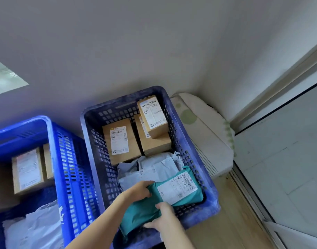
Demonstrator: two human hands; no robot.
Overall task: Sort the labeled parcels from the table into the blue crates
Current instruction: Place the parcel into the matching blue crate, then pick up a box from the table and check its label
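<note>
left hand (pixel 137 192): fingers curled over the far-left edge of the teal mailer (pixel 173 193), gripping it.
right hand (pixel 164 218): thumb on top just below the shipping label, fingers along the near edge. It holds the mailer in a pinch, not a full wrap.
teal mailer: held between both hands, label up, over the near end of the dark blue crate (pixel 118 103). I can't tell if its underside already touches what lies below.
long axis: diagonal. The low end is near-left of the right hand, and the labelled end points far-right, away from both hands, toward the crate's right wall.
nearer hand: the right hand sits at the mailer's near edge and the left hand at mid-length on the far side. Neither hand supports the labelled end.
below the hands: grey mailers (pixel 154 169) lie just beyond the left hand's fingers. Cardboard boxes (pixel 119 141) lie further out, at the crate's far end.
my read of step: placing, almost done. This parcel is in its crate but not yet released.
next move, as I'd call it: lower the near-left end until the mailer lies flat on the grey mailers, then let go with both hands and pull back toward me.
risk: the near-left end looks close to the crate's near rim, so it could hang on the rim instead of dropping in.
bright blue crate (pixel 51 130): well left of the left hand, already holds labelled parcels, and plays no part in this move.
bench: not in view.
</note>
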